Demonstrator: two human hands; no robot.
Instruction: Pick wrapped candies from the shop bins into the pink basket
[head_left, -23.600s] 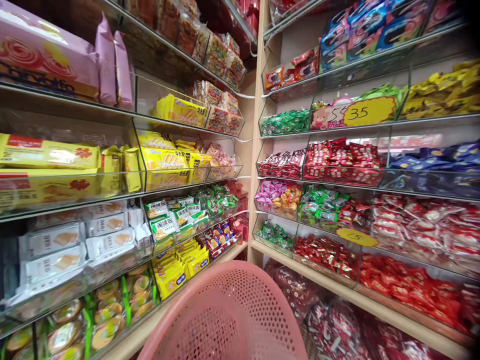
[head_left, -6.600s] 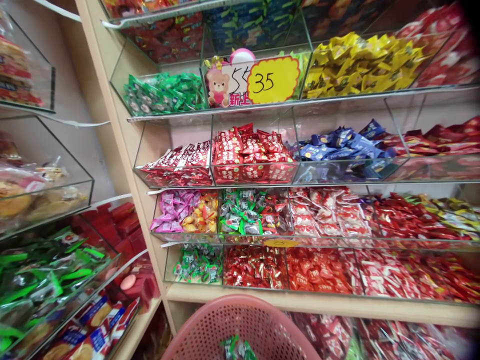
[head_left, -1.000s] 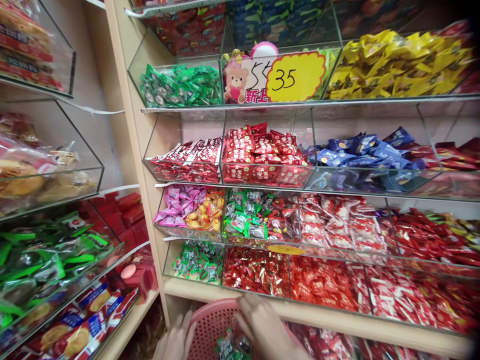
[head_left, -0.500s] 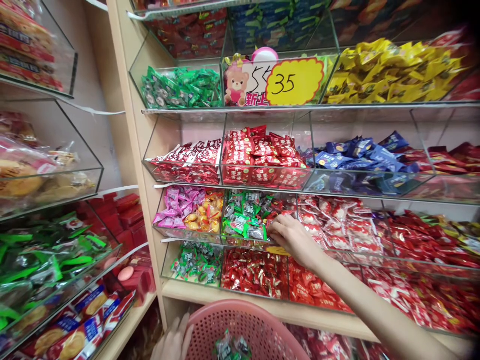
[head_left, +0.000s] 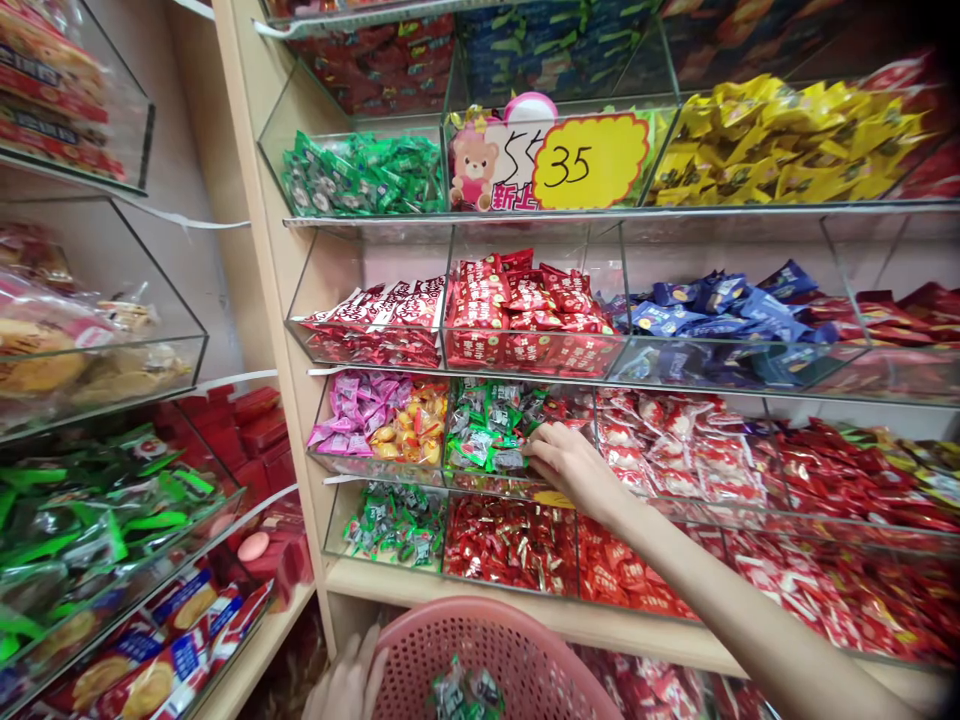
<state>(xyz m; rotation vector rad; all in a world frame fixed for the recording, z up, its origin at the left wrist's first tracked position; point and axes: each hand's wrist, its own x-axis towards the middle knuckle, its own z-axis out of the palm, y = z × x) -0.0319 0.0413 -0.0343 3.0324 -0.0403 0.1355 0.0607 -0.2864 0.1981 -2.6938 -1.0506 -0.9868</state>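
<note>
My right hand (head_left: pixel 574 470) reaches into a clear bin on a middle shelf, fingers bent and pressed together at its front right. The fingertips meet green-wrapped candies (head_left: pixel 480 445); whatever they pinch is hidden. Below, a pink perforated plastic basket (head_left: pixel 551 650) holds a small pile of green-wrapped candies (head_left: pixel 465 692). My left hand (head_left: pixel 349 682) is closed over the basket's left rim, its thumb out of sight.
Clear bins of wrapped sweets line the shelves: purple candies (head_left: pixel 352 410), red packets (head_left: pixel 487 300), blue packets (head_left: pixel 720 305) and yellow packets (head_left: pixel 780 140). A yellow price tag (head_left: pixel 592 165) stands above. A wooden upright (head_left: pixel 262 250) divides off the left shelves.
My right hand has shifted slightly left and up over the green candies. My left hand and the basket stay nearly where they were.
</note>
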